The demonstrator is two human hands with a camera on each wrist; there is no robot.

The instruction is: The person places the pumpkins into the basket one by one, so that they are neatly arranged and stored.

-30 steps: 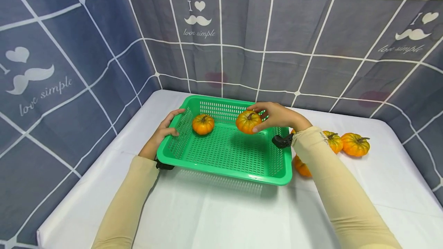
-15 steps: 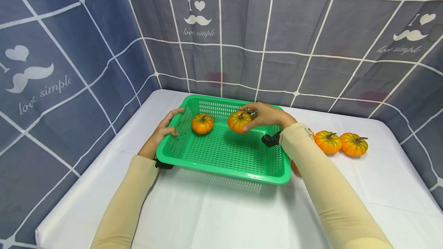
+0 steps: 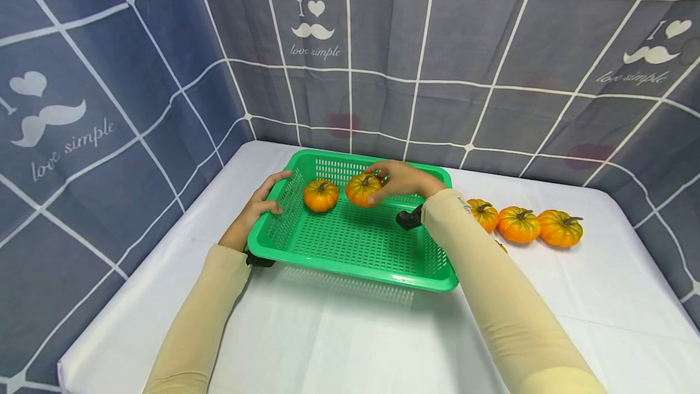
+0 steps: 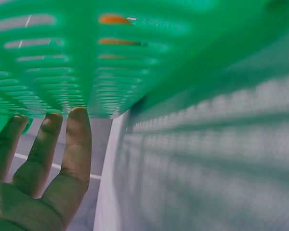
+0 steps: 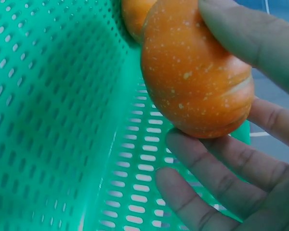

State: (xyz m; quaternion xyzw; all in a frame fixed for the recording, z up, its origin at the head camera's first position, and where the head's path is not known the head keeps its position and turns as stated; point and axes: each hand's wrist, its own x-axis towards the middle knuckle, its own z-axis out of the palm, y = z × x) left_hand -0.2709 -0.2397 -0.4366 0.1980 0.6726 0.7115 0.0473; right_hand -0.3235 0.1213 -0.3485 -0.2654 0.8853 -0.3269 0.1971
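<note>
In the head view my right hand [image 3: 401,180] holds a small orange pumpkin [image 3: 361,191] above the floor of a green plastic basket [image 3: 350,269]. The right wrist view shows the thumb on one side of this pumpkin [image 5: 197,77] and fingers at the other. A second pumpkin [image 3: 321,196] lies inside the basket, near its left wall. My left hand [image 3: 256,208] grips the basket's left rim, thumb over the edge. Fingertips [image 4: 77,120] press the slotted outer wall in the left wrist view.
Right of the basket, several more pumpkins sit on the white-covered table [image 3: 350,345], among them one at the far right [image 3: 560,228]; another is mostly hidden by the right sleeve [image 3: 492,278]. A grey-blue checked curtain [image 3: 383,102] stands behind and at the sides.
My right hand has carried its pumpkin leftward across the basket, closer to the other one. More pumpkins on the right have come into sight. The left hand keeps its place.
</note>
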